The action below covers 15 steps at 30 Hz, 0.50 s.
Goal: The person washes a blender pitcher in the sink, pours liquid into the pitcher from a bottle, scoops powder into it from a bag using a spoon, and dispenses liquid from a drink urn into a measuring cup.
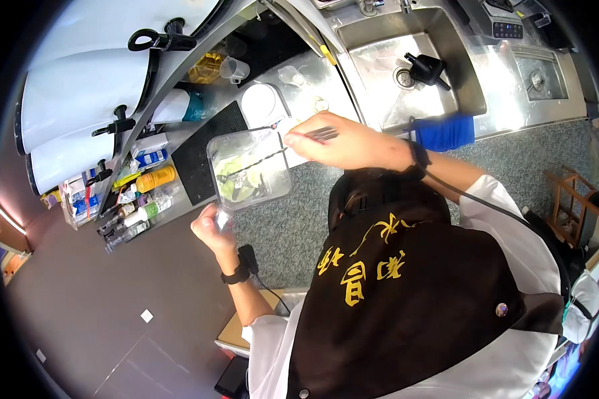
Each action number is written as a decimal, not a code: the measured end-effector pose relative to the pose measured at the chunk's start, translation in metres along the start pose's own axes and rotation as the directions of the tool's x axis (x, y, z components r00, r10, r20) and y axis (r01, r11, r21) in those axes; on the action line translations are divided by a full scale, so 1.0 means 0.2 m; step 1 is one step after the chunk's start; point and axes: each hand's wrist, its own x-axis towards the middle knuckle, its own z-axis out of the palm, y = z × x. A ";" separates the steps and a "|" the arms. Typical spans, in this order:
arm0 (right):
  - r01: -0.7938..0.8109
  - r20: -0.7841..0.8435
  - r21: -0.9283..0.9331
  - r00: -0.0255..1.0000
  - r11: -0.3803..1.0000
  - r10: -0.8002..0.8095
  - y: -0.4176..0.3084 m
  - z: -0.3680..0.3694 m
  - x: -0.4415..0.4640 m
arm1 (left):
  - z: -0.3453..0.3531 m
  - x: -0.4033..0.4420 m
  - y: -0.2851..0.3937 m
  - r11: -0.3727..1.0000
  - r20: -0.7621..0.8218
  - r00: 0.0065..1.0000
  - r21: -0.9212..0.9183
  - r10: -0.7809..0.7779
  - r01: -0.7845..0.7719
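Note:
A clear plastic container (pixel 283 195) with pale green pieces (pixel 236 183) inside sits low in front of the counter edge. My left hand (pixel 209 229) is closed at the container's lower left corner, on what looks like its clear handle. From above right, my right hand (pixel 329 141) grips a bar spoon (pixel 273 155) with a long twisted dark stem. The spoon's fork-like end sticks out by the fingers, and its other end reaches down among the green pieces.
A steel sink (pixel 379 60) holds a black pitcher-like object (pixel 427 70). A blue cloth (pixel 444 133) hangs at its edge. White dispensers with black taps (pixel 116 125) stand at upper left, above bottles (pixel 155 179). A round white lid (pixel 258 101) lies beyond the container.

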 end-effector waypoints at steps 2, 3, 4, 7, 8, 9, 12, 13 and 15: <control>0.029 -0.010 -0.005 1.000 1.000 -0.029 -0.03 0.06 0.01 | -0.01 0.01 0.04 1.000 -0.006 1.000 -0.026 0.006 -0.007; 0.057 -0.021 -0.014 0.998 0.998 -0.057 -0.04 0.07 0.00 | -0.01 0.02 0.08 1.000 0.001 1.000 -0.002 0.026 -0.026; 0.127 -0.058 -0.070 0.990 0.989 -0.131 0.02 0.09 0.01 | -0.02 0.02 0.10 0.999 0.009 0.999 0.020 0.045 -0.045; 0.143 -0.110 -0.206 0.980 0.968 -0.168 0.04 0.12 -0.04 | -0.02 0.04 0.15 0.998 -0.011 0.999 0.041 0.046 -0.046; 0.076 -0.110 -0.221 0.989 0.972 -0.102 0.04 0.11 -0.05 | -0.03 0.04 0.15 0.998 -0.006 0.999 0.041 0.050 -0.050; 0.075 -0.115 -0.218 0.988 0.973 -0.102 0.04 0.11 -0.07 | -0.04 0.04 0.15 0.995 -0.010 0.998 0.079 0.064 -0.063; 0.009 -0.149 -0.324 0.987 0.946 -0.060 0.04 0.08 -0.13 | -0.04 0.07 0.21 0.975 0.035 0.988 0.158 0.151 -0.154; -0.014 -0.169 -0.254 0.985 0.967 -0.030 0.03 0.07 -0.15 | -0.03 0.08 0.23 0.954 0.075 0.974 0.196 0.216 -0.227; -0.037 -0.191 -0.177 0.982 0.983 0.003 -0.01 0.04 -0.16 | -0.04 0.10 0.23 0.932 0.101 0.956 0.218 0.275 -0.291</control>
